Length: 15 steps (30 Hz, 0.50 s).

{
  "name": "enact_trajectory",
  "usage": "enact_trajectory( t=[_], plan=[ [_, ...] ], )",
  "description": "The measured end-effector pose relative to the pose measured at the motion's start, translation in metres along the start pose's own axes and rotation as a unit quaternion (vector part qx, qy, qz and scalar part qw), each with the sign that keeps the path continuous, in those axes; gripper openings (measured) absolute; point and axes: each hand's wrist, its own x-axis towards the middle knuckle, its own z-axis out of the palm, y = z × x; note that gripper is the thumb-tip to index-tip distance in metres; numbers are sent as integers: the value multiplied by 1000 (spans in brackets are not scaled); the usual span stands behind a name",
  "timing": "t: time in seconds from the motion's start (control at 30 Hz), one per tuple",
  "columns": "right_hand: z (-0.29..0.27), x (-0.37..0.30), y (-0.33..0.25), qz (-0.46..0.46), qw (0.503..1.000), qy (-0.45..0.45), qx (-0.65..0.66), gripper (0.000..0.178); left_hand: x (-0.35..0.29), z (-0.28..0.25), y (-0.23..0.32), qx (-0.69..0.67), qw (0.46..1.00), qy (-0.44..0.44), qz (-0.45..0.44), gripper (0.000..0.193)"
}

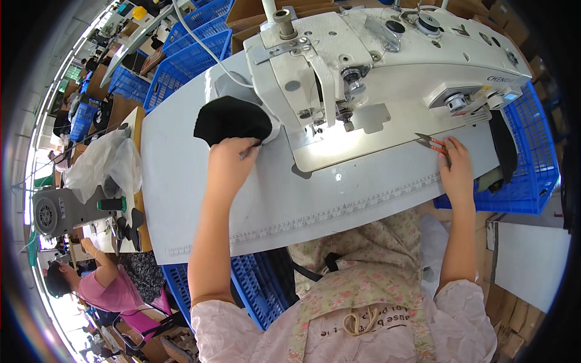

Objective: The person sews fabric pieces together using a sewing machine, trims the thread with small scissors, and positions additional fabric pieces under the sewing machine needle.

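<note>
Fabric (233,119), matt black, soft-looking and rounded in its outline, is lying on the left of the needle area, beside the head of the machine. Our bare left hand (232,162) is grasping it at the near edge, with the fingers and the thumb closing on the border. Our bare right hand (456,163), well apart from it, is grasping small metal thread snips with orange-red handles (431,142) by the handle end; how firmly, we cannot tell. The blades are pointing left, toward the machine.

For doing this step well, in our judgement, we should be holding the cloth by its border only, lightly, so that it is not stretching or folding. We should also be guiding the snips with the points away from the left fingers, and be looking for loose thread before any cutting.

Over the work, the large white industrial sewing machine (393,72) is standing, and its lamp is lighting the needle area. Under everything, the smooth pale grey tabletop (181,193) is spreading, with a printed ruler scale (339,209) running along our side. Further right, a blue plastic lattice crate (532,133) is standing; at far left, a co-worker in a pink top (118,284) is sitting.
</note>
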Motion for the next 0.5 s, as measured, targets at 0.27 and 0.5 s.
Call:
enact_trajectory(
  t=[0.27,0.5],
  plan=[
    [3,-1,1,-5,1000,15,7,26,19,-35,10,-106,979,-107,-135,23],
    [6,-12,-8,11,988,42,151,24,23,-53,25,-104,981,-106,-126,18]
  ],
)
